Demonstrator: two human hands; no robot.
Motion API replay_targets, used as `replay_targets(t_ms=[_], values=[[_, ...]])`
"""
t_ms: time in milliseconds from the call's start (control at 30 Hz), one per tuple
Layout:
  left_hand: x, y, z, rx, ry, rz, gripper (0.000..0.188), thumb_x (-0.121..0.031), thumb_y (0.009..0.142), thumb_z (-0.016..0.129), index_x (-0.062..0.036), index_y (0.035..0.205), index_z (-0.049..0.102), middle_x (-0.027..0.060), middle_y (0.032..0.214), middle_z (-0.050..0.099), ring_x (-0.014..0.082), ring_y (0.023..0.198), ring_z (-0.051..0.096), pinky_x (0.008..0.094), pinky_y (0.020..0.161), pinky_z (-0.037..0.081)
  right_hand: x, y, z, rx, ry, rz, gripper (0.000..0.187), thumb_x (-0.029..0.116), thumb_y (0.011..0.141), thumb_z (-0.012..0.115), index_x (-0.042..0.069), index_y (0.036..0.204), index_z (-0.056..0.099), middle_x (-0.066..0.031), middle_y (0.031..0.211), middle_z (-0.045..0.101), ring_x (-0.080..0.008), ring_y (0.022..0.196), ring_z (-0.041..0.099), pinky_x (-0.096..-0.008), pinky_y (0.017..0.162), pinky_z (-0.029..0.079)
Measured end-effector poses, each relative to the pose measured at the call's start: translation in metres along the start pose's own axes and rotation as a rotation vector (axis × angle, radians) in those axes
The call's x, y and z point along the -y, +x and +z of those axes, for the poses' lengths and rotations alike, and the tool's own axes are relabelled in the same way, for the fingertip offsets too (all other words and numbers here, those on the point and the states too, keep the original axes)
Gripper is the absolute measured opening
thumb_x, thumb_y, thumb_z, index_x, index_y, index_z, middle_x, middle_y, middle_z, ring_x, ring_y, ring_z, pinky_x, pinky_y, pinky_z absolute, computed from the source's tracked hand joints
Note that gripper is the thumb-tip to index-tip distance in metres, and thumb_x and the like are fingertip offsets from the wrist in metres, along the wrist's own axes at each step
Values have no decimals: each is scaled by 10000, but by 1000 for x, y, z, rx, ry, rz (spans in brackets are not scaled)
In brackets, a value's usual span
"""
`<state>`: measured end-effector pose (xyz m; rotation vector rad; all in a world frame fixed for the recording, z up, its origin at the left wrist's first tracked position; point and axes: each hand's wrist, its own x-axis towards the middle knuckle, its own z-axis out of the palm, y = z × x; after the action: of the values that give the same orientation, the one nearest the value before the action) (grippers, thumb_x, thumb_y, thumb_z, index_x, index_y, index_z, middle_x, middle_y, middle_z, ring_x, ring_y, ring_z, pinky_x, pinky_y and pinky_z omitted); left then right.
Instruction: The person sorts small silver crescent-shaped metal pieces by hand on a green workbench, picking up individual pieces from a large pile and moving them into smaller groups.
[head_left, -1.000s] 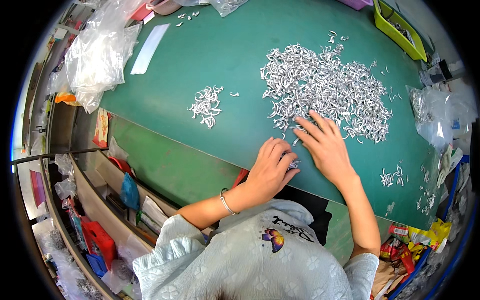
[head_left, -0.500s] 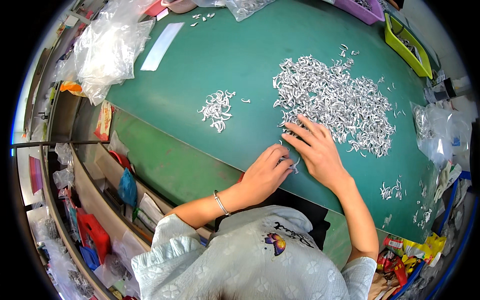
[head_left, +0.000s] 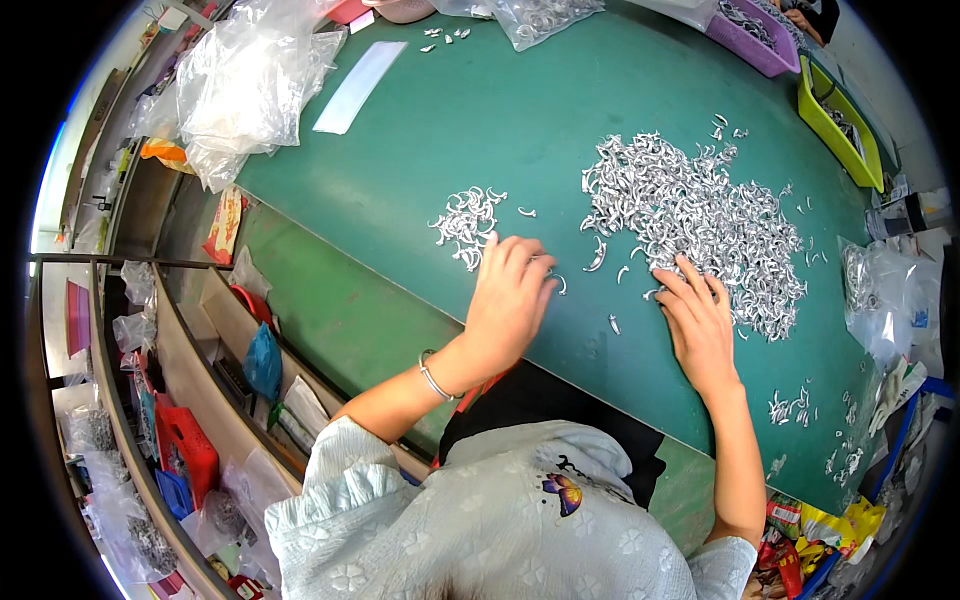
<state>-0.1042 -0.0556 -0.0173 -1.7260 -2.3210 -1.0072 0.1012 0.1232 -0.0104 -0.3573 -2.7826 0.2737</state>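
Observation:
Many small curved silvery metal pieces lie in a wide heap (head_left: 700,225) on the green tabletop (head_left: 420,140). A smaller pile (head_left: 467,228) of the same pieces sits to its left. My left hand (head_left: 508,295), with a bracelet on the wrist, is at the near edge of the small pile, palm down and fingers stretched out. One or more pieces show beside its fingertips; what lies under the palm is hidden. My right hand (head_left: 700,330) rests its spread fingers on the near edge of the big heap. A few loose pieces (head_left: 614,324) lie between my hands.
Clear plastic bags (head_left: 250,90) and a pale flat strip (head_left: 360,86) lie at the far left. A purple basket (head_left: 755,40) and a yellow-green basket (head_left: 840,125) stand far right. Small groups of pieces (head_left: 790,406) lie near right. Shelving with bags is at left; another person's hand shows far right.
My left hand has moved left and away, toward the small pile. My right hand has shifted right along the heap's near edge. Loose pieces now show between them. The view has shifted slightly.

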Motion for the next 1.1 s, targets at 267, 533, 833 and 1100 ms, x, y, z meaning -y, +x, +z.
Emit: replay_targets(t_ms=[267, 533, 833, 1100], values=[[-23, -11, 28, 172, -112, 237, 227, -105, 790, 746, -79, 981, 626, 92, 1151, 546, 277, 1178, 524, 651, 1117, 259, -9, -10, -7, -14, -46, 43, 169, 16, 851, 620, 50, 1013, 654, -35, 1322, 606, -251, 1323, 496, -487, 1067, 345], [35, 10, -1, 47, -43, 103, 187, -38, 799, 724, -45, 927, 588, 117, 1085, 521, 319, 1097, 535, 644, 1114, 287, 3, -3, -7, -174, 35, 122, 150, 3, 834, 642, 29, 980, 661, -96, 1229, 624, -323, 1240, 532, -467, 1036, 367], [76, 42, -7, 15, 86, 92, 198, -20, 819, 696, -49, 953, 554, 96, 1082, 529, 287, 1067, 553, 645, 1118, 276, 36, 53, 19, 91, 48, -126, 390, 169, 866, 683, 77, 1237, 608, -73, 1394, 518, -301, 1378, 396, -493, 1116, 325], [57, 44, -10, 8, 82, 50, 274, -61, 839, 707, -46, 1085, 589, 94, 1124, 543, 295, 1093, 552, 640, 1119, 276, 5, 17, 5, -201, 298, 60, 118, 6, 771, 737, 34, 864, 670, -94, 1041, 673, -303, 1128, 598, -437, 982, 428]])
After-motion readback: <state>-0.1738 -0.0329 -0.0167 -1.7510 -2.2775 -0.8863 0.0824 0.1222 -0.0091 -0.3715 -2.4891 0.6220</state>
